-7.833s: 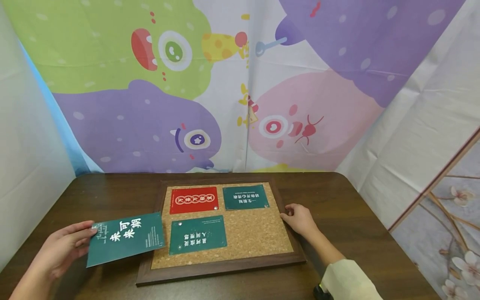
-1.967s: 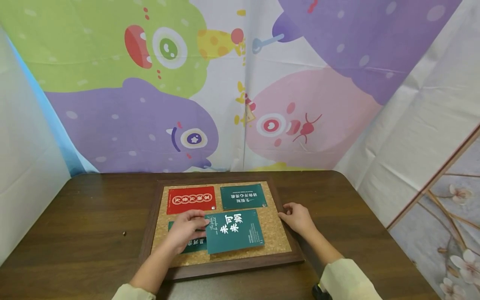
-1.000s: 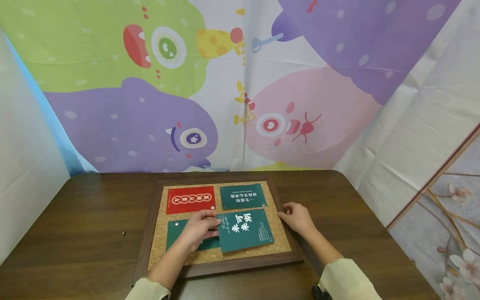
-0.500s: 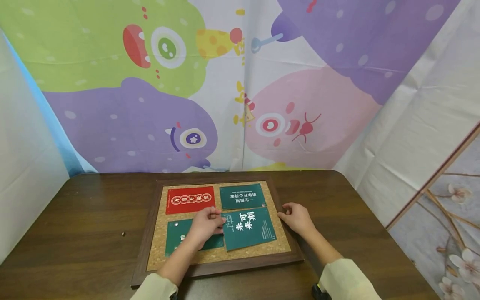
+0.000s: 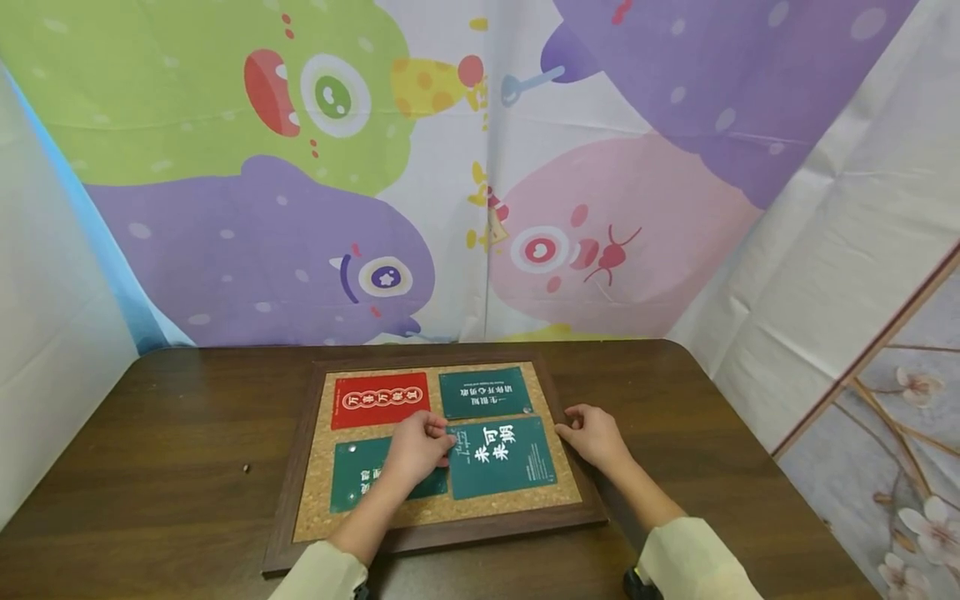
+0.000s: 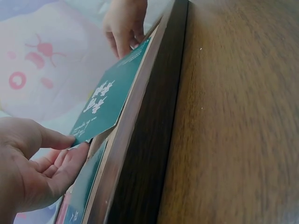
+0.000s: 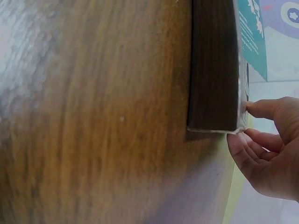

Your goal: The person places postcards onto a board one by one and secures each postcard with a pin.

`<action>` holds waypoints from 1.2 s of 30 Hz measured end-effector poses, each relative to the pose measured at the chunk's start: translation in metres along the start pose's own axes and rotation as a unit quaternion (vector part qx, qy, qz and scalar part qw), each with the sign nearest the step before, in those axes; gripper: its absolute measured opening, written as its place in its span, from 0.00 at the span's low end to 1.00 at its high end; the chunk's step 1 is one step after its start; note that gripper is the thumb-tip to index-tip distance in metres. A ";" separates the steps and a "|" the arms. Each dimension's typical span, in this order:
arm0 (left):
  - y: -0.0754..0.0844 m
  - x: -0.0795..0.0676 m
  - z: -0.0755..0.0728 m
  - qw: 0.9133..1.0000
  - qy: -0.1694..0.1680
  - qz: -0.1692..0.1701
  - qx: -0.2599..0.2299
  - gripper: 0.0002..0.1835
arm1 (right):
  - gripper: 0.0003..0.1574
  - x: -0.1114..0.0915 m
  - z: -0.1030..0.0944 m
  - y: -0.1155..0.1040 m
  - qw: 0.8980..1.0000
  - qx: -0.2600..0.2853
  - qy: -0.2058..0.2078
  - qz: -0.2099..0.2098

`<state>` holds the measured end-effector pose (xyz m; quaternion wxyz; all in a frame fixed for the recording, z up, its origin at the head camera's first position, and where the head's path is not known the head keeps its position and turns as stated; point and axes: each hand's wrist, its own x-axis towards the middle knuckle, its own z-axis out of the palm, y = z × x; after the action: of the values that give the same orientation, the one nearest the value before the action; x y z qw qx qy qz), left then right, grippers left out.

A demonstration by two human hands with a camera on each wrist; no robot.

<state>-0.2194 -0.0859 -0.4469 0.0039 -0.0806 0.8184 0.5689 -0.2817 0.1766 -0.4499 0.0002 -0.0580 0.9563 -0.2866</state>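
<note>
My left hand (image 5: 415, 450) pinches the left edge of a green card (image 5: 502, 458) with large white characters. In the head view this card covers the lower right of a framed cork board (image 5: 322, 518). The left wrist view shows the card's held edge (image 6: 105, 102) raised off the board, between thumb and fingers. My right hand (image 5: 596, 437) grips the right side of the board's dark frame (image 7: 215, 70), thumb on top and fingers at the outer side. A second green card (image 5: 348, 471), lower left on the cork, is partly hidden by my left hand.
A red card (image 5: 379, 400) and another green card (image 5: 483, 393) lie along the board's far side. Silver pins (image 5: 352, 448) show on the green cards. A tiny brownish piece (image 5: 245, 468) sits on the wooden table (image 5: 187, 425) left of the board. A cartoon-printed curtain (image 5: 322, 250) hangs behind.
My left hand has carried the green card from left of the board rightward over the cork, then lowered it onto the lower right. My right hand stays at the frame.
</note>
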 end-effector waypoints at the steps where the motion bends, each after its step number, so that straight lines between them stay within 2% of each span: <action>1: 0.000 0.000 0.000 1.000 0.000 0.000 0.002 0.12 | 0.23 0.000 0.000 0.000 1.000 0.000 0.000 0.000; 16: 0.001 0.002 0.005 1.000 0.003 -0.019 0.009 0.10 | 0.23 0.000 0.001 -0.001 1.000 -0.006 0.010 -0.009; 26: 0.006 0.004 0.005 0.998 -0.001 -0.031 0.047 0.11 | 0.23 0.001 0.000 -0.002 1.000 -0.002 0.005 -0.004; 36: 0.009 0.007 0.008 0.997 0.008 -0.044 0.060 0.10 | 0.23 0.000 0.001 -0.001 1.000 -0.001 0.001 -0.002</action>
<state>-0.2278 -0.0763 -0.4417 0.0272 -0.1204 0.8470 0.5171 -0.2814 0.1757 -0.4500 -0.0017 -0.0591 0.9565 -0.2857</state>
